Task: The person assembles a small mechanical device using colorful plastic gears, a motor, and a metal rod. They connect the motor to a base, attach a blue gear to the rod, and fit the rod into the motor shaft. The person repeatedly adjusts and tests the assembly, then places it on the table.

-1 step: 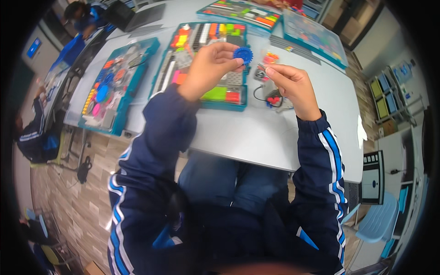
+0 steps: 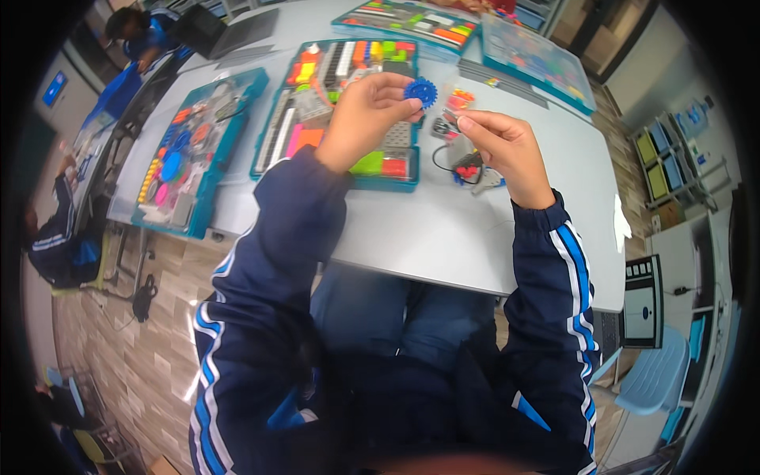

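Between the thumb and fingers of my left hand (image 2: 356, 119) is a blue toothed gear (image 2: 421, 93), held up above the table. Close to its right, my right hand (image 2: 511, 150) is closed in a pinch on a small greyish piece, too small and blurred to name. Below the right fingers lies a grey block assembly (image 2: 463, 150) with a black cable and red and blue parts. Small orange pieces (image 2: 459, 99) lie just beyond it. Behind my left hand stands an open teal tray (image 2: 380, 185) of sorted building bricks, partly covered by that hand.
To the left is another teal box (image 2: 207, 194) with loose coloured parts. Another brick tray (image 2: 404, 39) and a lidded clear box (image 2: 538, 67) stand at the far side. A laptop (image 2: 643, 305) and a blue chair (image 2: 653, 376) are at the right. Another person (image 2: 150, 32) sits far left.
The view has shifted slightly, so the trays and table parts appear a little further left. Both hands keep their grips and stay nearly in place.
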### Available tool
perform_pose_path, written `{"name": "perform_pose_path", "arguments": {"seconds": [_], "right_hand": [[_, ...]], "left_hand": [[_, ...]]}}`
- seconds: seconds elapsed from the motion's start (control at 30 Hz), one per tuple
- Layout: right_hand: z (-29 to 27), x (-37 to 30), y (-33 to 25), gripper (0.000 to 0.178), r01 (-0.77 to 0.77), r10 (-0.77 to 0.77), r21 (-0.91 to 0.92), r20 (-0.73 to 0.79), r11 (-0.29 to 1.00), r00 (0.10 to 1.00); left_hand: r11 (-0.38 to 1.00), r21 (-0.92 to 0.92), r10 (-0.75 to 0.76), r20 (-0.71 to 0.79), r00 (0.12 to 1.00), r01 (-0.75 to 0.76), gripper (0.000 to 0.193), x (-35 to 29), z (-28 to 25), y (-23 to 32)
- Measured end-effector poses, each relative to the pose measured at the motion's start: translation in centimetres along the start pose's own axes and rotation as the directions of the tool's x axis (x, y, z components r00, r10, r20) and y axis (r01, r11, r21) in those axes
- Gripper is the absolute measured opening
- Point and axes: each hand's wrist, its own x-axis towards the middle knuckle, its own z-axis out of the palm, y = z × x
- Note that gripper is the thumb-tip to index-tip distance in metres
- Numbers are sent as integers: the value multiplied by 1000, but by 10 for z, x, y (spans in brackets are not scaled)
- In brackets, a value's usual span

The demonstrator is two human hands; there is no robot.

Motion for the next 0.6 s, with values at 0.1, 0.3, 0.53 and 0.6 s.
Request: {"name": "perform_pose_path", "arguments": {"seconds": [0.1, 0.3, 0.53, 0.6], "right_hand": [[-15, -7, 5, 28, 21, -21, 16, -24, 1000, 999], [-25, -4, 15, 28, 55, -37, 186, -98, 981, 995], [-46, 1, 33, 24, 162, -127, 102, -284, 982, 950], [-37, 3, 43, 22, 192, -203, -68, -271, 979, 941]], "left_hand": [[998, -49, -34, -58, 998, 31, 32, 17, 24, -22], [994, -103, -53, -54, 997, 48, 34, 24, 31, -41], [994, -38, -101, -39, 994, 99, 30, 18, 25, -56], [996, -37, -86, -31, 996, 85, 31, 17, 26, -54]]}}
